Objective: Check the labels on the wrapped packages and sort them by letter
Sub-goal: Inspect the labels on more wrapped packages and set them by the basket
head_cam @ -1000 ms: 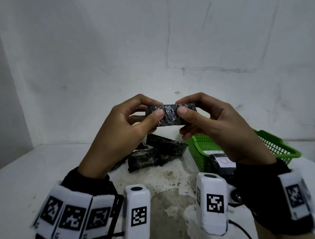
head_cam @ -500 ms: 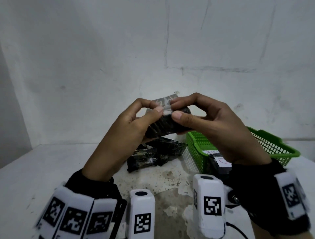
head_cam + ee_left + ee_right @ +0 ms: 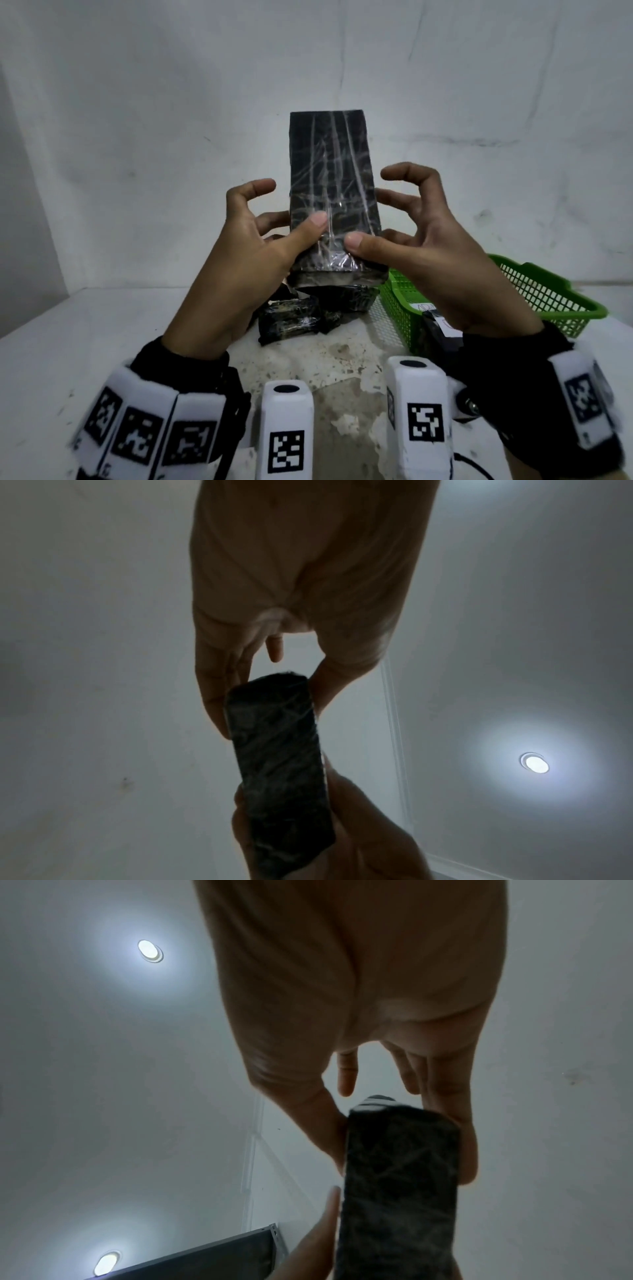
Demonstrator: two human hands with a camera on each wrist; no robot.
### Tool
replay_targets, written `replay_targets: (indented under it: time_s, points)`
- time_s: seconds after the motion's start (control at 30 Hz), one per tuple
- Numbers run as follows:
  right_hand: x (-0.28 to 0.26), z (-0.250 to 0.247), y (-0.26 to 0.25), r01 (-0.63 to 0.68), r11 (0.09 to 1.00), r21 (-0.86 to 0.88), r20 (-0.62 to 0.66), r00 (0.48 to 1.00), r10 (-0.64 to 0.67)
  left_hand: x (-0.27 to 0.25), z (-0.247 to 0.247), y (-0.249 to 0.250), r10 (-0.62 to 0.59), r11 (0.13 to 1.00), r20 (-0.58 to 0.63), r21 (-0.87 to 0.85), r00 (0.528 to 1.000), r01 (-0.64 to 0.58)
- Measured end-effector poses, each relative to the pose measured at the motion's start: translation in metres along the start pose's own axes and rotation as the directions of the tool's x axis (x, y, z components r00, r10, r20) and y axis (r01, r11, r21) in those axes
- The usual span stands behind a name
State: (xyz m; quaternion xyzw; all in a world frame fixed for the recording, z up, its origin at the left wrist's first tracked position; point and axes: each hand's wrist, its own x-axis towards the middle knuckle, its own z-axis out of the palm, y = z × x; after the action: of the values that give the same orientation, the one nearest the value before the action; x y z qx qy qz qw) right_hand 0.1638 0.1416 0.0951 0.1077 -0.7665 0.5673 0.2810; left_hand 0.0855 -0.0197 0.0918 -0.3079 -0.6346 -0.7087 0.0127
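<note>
Package: the black wrapped package (image 3: 332, 192) stands upright, held above the table (image 3: 68, 342), no label visible on its near face.
Left hand (image 3: 246, 253): thumb and fingers pinch its lower left edge; index finger lifted clear.
Right hand (image 3: 428, 253): thumb pinches the lower right corner; upper fingers spread, curled, apart from it.
Behind: more wrapped packages (image 3: 294, 318) beside a green basket (image 3: 548, 294).

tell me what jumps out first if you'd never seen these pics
The tall black wrapped package, held upright at the centre of the head view, with the left hand and right hand pinching its lower end; the side facing the camera shows no label. Behind it, more black packages lie heaped on the white table, and a green basket at the right holds a labelled one.
</note>
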Motion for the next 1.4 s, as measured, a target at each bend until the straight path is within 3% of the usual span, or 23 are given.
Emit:
replay_targets:
  time_s: [0.57,0.87,1.4]
  points:
    - [0.003,0.002,0.005,-0.163,0.986,0.029,-0.01,0.986,0.164,0.001,-0.008,0.002,0.0,0.998,0.051,0.06,0.999,-0.003]
    - [0.003,0.0,0.004,-0.177,0.984,-0.017,-0.007,0.984,0.177,-0.001,-0.007,0.002,-0.017,0.995,0.129,0.1,0.991,0.004]
    - [0.004,0.004,0.009,-0.161,0.985,-0.062,-0.033,0.987,0.159,0.001,-0.009,0.003,-0.041,0.998,0.088,0.046,0.995,0.037]
